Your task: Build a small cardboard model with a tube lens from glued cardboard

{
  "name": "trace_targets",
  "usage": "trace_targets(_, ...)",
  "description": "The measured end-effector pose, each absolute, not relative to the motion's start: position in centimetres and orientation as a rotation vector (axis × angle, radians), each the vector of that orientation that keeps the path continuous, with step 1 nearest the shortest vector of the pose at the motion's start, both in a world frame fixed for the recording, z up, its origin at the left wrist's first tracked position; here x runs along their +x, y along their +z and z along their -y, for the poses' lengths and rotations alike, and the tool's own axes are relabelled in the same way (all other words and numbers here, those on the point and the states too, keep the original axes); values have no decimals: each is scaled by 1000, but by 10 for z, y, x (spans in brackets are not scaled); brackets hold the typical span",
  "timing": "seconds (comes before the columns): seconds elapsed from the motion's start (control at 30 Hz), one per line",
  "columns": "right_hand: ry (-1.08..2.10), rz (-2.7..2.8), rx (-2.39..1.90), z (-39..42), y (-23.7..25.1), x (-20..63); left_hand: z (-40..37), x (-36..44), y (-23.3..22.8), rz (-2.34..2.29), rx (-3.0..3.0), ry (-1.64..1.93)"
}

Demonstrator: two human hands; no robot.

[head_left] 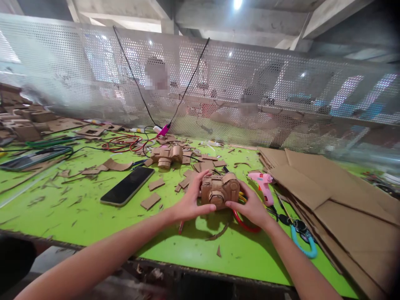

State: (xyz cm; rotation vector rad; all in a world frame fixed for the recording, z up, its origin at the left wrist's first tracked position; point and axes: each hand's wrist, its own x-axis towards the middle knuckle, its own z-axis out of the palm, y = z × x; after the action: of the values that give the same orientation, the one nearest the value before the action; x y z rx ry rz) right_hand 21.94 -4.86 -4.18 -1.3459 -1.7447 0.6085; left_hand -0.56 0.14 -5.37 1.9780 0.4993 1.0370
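Observation:
A cardboard model camera [219,189] with a round lens piece on its front is held just above the green table, between both hands. My left hand [193,200] grips its left side, thumb along the lower front and fingers at the top edge. At the right side, my right hand [250,205] closes on the body with the thumb near the lower front corner. Behind and below it, red and yellow scissor-like handles [246,225] show partly under my right hand. A second cardboard camera [165,157] rests farther back among scraps.
A pink glue gun [264,185] lies right of the hands, near turquoise-handled scissors [308,246]. Cardboard sheets [340,204] are stacked at the right. A black phone [128,186] lies left. Several scraps [150,201] litter the green table [103,221]; a perforated metal screen [200,100] stands behind.

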Motion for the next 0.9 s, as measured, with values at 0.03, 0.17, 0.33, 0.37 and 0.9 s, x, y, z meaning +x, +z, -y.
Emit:
trace_targets(0.03,592,1758,-1348,49,-42,219,0,-5,-53,-509,1898,1018)
trace_targets(0.17,595,1792,-1362,52,-43,216,1,-5,-52,-583,1817,1027)
trace_targets(0.33,632,1820,-1334,51,-42,220,0,-6,-48,-631,1762,1062)
trace_targets(0.37,628,1817,-1306,50,-41,223,-1,-6,-46,-638,1717,1073)
trace_targets(0.9,26,1881,-2133,4,-39,252,-21,-2,-60,-834,1468,1152)
